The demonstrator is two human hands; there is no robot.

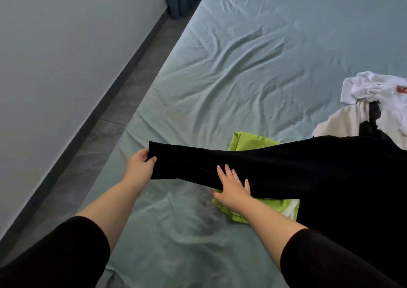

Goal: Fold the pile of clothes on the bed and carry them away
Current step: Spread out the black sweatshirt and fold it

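The left hand [141, 164] pinches the end of the long black fabric garment [275, 166]; the right hand [232, 188] lies flat with straight fingers on its middle.

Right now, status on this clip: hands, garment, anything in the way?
Left hand grips end of black garment. Right hand presses flat on it. Green garment lies underneath; white pile sits at right.

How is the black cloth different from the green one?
The black garment is dark and stretched out long; the green garment is bright and folded small. The left hand grips the black one's end and the right hand presses flat on it; the green one lies partly under it. Both are clothes on the bed.
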